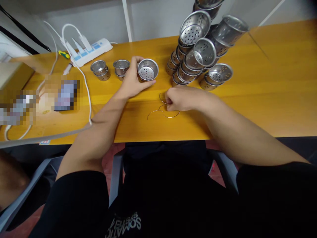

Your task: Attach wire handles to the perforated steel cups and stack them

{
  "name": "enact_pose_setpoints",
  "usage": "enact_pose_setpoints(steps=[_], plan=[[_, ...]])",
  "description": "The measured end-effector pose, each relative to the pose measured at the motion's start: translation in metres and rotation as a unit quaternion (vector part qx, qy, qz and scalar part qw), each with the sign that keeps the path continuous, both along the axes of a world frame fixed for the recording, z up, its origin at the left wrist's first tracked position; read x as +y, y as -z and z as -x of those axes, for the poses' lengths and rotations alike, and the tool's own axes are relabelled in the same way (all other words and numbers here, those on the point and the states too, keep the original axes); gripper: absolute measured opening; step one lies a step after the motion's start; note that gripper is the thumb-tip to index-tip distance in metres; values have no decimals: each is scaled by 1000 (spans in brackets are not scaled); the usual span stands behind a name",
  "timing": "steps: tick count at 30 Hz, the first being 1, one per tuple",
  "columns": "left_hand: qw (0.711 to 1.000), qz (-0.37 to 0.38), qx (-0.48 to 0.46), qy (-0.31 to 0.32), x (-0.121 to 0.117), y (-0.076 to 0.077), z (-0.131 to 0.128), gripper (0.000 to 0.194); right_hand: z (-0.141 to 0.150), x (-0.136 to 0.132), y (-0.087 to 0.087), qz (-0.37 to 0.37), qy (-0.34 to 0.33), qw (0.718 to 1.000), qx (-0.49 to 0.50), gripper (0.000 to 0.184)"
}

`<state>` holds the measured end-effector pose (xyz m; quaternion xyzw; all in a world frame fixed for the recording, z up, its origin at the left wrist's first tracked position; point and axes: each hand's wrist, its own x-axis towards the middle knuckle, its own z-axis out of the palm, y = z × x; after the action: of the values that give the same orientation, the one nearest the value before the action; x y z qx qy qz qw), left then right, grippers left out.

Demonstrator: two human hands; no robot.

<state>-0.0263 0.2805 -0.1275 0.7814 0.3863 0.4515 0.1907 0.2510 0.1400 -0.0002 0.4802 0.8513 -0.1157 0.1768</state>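
Observation:
My left hand is wrapped round a perforated metal cup, thumb in front and fingers behind, with the cup's mouth facing up toward me. To its right my right hand is closed in a pinch on a thin bent wire, whose curved ends stick out over the table. Just left of my left hand stands a small stack of cups, partly hidden by that hand. Another short stack is farther left.
Tall, leaning stacks of perforated cups rise behind my right hand, with a shorter stack beside them. A white power strip with plugs and a white cable lies at the left. A phone-like blurred object rests on the wooden table.

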Motion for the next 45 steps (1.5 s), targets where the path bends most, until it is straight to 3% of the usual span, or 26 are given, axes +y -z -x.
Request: enact_pose_setpoints(steps=[4, 8, 10, 14, 19, 23, 27, 34, 37, 41, 45], plan=[[1000, -12, -9, 4, 3, 3, 2, 108, 4, -4, 4, -30, -22, 999, 4, 11], [999, -27, -29, 15, 7, 4, 2, 115, -3, 2, 16, -60, -20, 990, 124, 11], [999, -33, -33, 17, 7, 2, 1, 115, -8, 6, 21, -55, -17, 979, 195, 19], [998, -20, -59, -16, 2, -8, -5, 96, -12, 9, 25, -41, -5, 958, 283, 43], [993, 2, -108, -43, 0, -13, -7, 95, -15, 8, 27, -70, -9, 940, 334, 24], [995, -16, -96, -34, 7, -7, -5, 96, -12, 4, 31, -37, 41, 917, 395, 36], [993, -2, -112, -33, 7, -2, -8, 99, -3, -1, 29, -28, 73, 912, 403, 47], [996, -21, -87, -9, 15, 11, -2, 107, 13, 7, -2, -116, 91, 922, 358, 63], [995, -31, -93, 1, 24, 19, 0, 118, 25, 18, -10, -166, 109, 926, 321, 61], [990, -74, -103, 68, 25, 23, 1, 134, 41, 28, -4, -188, 132, 923, 309, 51], [995, -48, -48, 68, 10, 14, -1, 139, 46, 31, 5, -204, 150, 910, 327, 49]])
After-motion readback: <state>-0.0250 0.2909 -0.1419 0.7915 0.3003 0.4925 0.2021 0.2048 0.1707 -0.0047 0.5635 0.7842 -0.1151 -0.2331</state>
